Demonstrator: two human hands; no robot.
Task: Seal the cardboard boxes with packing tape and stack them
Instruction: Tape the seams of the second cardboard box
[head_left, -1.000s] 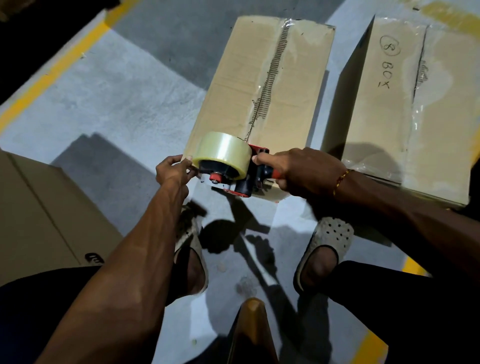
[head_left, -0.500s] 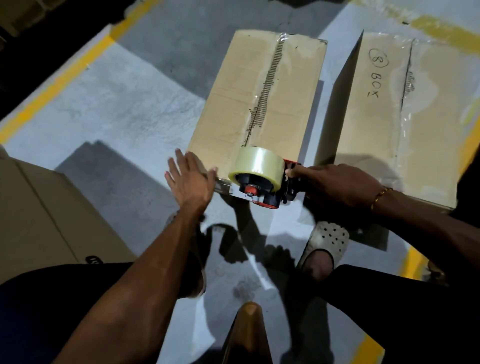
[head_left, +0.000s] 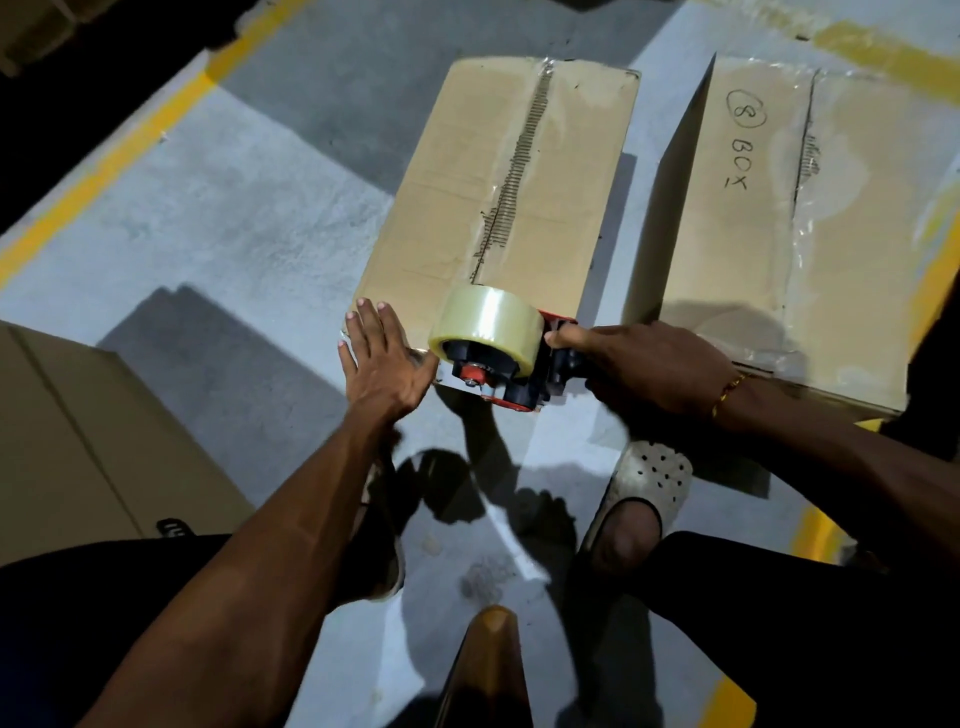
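The right hand grips the tape dispenser by its handle at the near edge of the middle cardboard box on the floor. The left hand presses flat, fingers straight, on that edge. The cardboard looks light and stiff; lifting by the bottom corners seems safest.

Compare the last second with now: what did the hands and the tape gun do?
The left hand let go of the tape end it pinched and now presses flat on the middle box's near edge. The tape dispenser moved right to the seam. The right hand kept its grip on the handle; the boxes stayed put.
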